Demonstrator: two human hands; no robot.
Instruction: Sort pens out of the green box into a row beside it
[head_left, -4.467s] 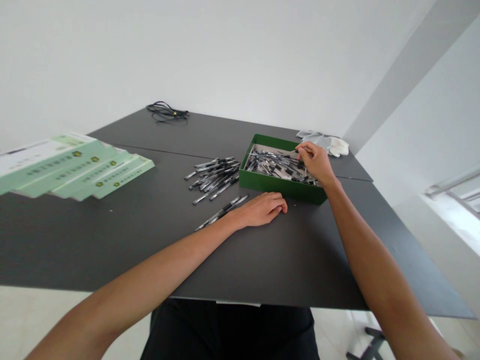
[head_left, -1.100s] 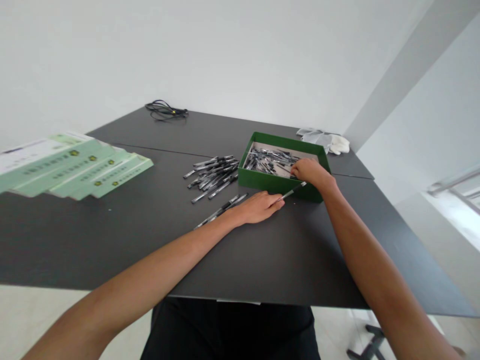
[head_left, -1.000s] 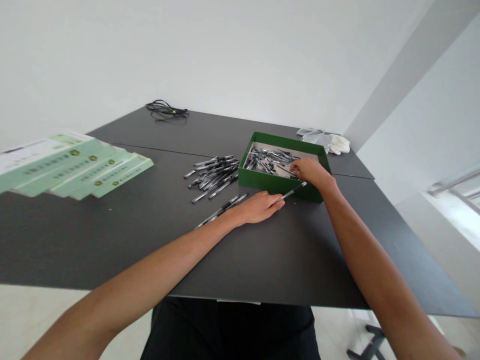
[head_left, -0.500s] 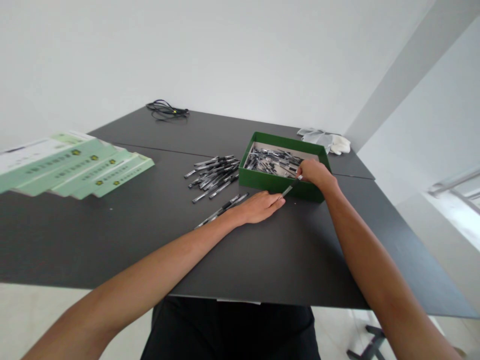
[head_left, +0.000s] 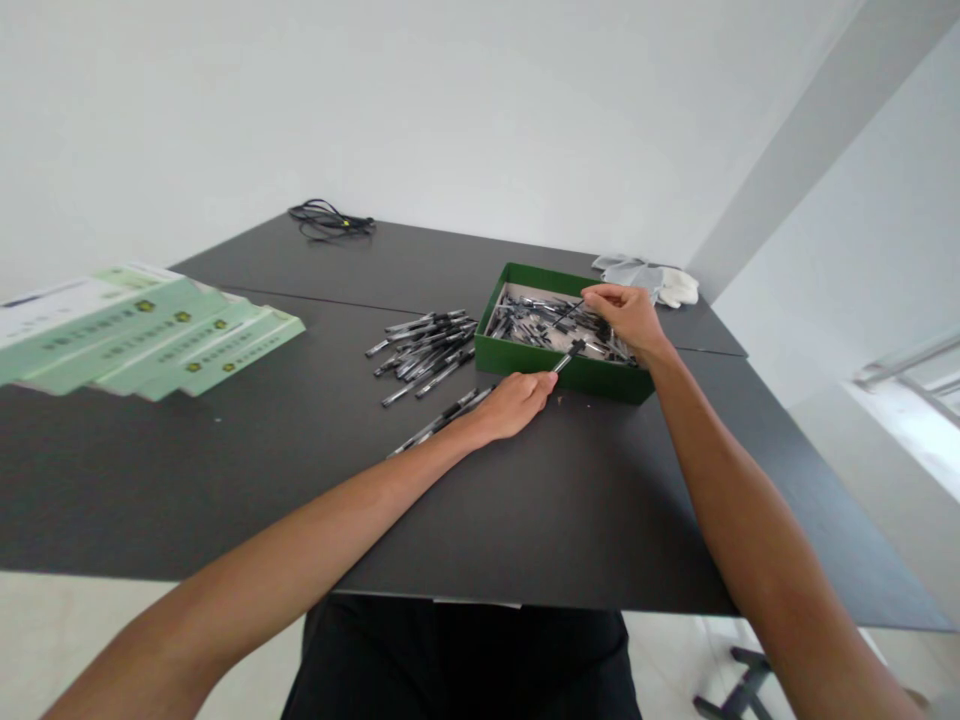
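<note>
My left hand (head_left: pixel 521 402) is closed around the lower end of a clear pen with a dark tip (head_left: pixel 570 357). The pen tilts up to the right, across the front wall of a green box (head_left: pixel 525 362). Over the box, my right hand (head_left: pixel 628 316) pinches a thin dark stick (head_left: pixel 568 312), possibly a pen refill. Inside the box lie many loose pen parts. A pile of clear and black pens (head_left: pixel 431 350) rests on the table left of the box. Beside my left wrist lie a few more pens (head_left: pixel 435 422), partly hidden by the arm.
Fanned green-and-white printed sheets or booklets (head_left: pixel 165 335) lie on the dark table (head_left: pixel 300 490) at the left. A coiled black cable (head_left: pixel 330 218) sits at the back. White gloves (head_left: pixel 675 287) rest behind the box, near the wall.
My right hand has left the pen's upper end and moved up over the box, now pinching the thin dark stick. My left hand, still holding the pen, has shifted slightly left and away from me.
</note>
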